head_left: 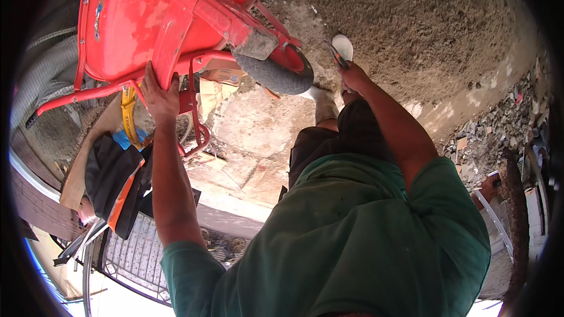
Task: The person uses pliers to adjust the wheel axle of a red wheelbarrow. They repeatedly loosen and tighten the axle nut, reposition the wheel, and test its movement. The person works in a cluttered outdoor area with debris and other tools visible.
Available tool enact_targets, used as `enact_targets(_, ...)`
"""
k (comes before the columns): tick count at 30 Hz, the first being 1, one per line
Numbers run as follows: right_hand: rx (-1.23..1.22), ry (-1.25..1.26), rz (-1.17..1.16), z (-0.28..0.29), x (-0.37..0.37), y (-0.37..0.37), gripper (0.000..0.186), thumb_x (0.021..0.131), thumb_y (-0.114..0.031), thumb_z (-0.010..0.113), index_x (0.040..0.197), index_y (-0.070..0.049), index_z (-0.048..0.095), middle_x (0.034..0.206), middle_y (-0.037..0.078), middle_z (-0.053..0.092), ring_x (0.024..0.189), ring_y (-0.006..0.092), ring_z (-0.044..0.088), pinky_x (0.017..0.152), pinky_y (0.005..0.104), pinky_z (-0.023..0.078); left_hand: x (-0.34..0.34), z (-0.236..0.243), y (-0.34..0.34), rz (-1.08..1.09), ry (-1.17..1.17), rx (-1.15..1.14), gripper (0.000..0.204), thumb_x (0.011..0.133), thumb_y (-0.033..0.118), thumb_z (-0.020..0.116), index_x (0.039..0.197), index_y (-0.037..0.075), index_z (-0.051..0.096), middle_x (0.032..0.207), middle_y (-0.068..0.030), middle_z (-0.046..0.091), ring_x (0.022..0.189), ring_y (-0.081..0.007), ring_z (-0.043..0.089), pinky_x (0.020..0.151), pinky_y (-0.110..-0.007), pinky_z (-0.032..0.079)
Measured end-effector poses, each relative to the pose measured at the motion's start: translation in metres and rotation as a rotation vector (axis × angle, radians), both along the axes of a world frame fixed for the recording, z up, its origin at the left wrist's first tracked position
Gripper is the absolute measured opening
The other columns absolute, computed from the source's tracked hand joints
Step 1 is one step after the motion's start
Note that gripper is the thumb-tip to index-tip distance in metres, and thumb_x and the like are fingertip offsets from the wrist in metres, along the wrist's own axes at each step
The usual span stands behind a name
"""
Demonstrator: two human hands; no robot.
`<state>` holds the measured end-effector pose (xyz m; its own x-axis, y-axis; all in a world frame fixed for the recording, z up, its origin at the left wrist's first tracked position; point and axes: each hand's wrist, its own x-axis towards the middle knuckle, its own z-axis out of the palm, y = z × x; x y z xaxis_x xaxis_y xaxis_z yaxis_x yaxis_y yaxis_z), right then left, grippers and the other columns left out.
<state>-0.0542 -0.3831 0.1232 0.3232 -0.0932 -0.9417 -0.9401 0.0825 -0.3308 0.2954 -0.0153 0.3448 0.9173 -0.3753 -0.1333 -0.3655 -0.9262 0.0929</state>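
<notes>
A red wheelbarrow (141, 17) lies tipped on its side at the upper left, its dark tyre (267, 73) near the centre. My left hand (161, 97) grips one of its red frame beams, thumb to the right of the fingers. At centre right, my right hand (356, 76) is closed around the handle of a hand tool (337, 56), whose exact kind I cannot make out. Just beyond it is my white boot (342, 44) on the rough ground, partly hidden by the tool and hand.
Rough cement-grey ground (423, 12) spreads across the upper right, with rubble (470, 135) along the right side. At left are a yellow tool (129, 114), black and orange fabric (108, 182), cardboard (220, 79) and a metal grate (132, 252). Poles and boards line the right rim.
</notes>
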Motion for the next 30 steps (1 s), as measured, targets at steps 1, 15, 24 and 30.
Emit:
enact_targets(1,0.046,0.005,-0.039,0.006,0.009,0.006,0.031,0.100,-0.028,0.058,0.122,-0.007,0.058,0.069,0.009,0.060,0.050,0.0195,0.058,0.047,0.0381,0.044,-0.001,0.005,0.001,0.017,0.008,0.015,0.082,0.081,0.026,0.077,0.151,0.010,0.037,0.138,-0.0225,0.051,0.127,-0.0428,0.046,0.111,-0.050,0.037)
enact_targets(15,0.255,-0.028,-0.290,0.006,0.061,-0.001,0.031,0.106,-0.027,0.048,0.132,-0.011,0.046,0.069,0.010,0.060,0.048,0.0212,0.059,0.039,0.0377,0.045,-0.001,0.001,0.000,-0.011,0.008,-0.035,0.081,0.080,0.018,0.074,0.151,0.006,0.037,0.139,-0.0230,0.050,0.130,-0.0432,0.045,0.113,-0.050,0.036)
enact_targets(24,0.292,-0.014,-0.111,-0.003,0.078,-0.007,0.027,0.107,-0.032,0.047,0.125,-0.012,0.053,0.070,0.011,0.063,0.049,0.0214,0.061,0.042,0.0377,0.048,-0.001,0.003,-0.001,-0.037,-0.011,-0.013,0.079,0.079,0.017,0.072,0.150,0.004,0.038,0.139,-0.0239,0.050,0.131,-0.0445,0.045,0.112,-0.053,0.035)
enact_targets(30,0.353,0.036,-0.121,-0.001,0.088,-0.009,0.028,0.107,-0.033,0.047,0.124,-0.013,0.055,0.070,0.011,0.062,0.048,0.0218,0.061,0.040,0.0382,0.048,-0.001,0.005,-0.004,-0.011,0.003,0.004,0.077,0.080,0.016,0.071,0.149,0.003,0.039,0.140,-0.0246,0.049,0.131,-0.0448,0.045,0.112,-0.053,0.036)
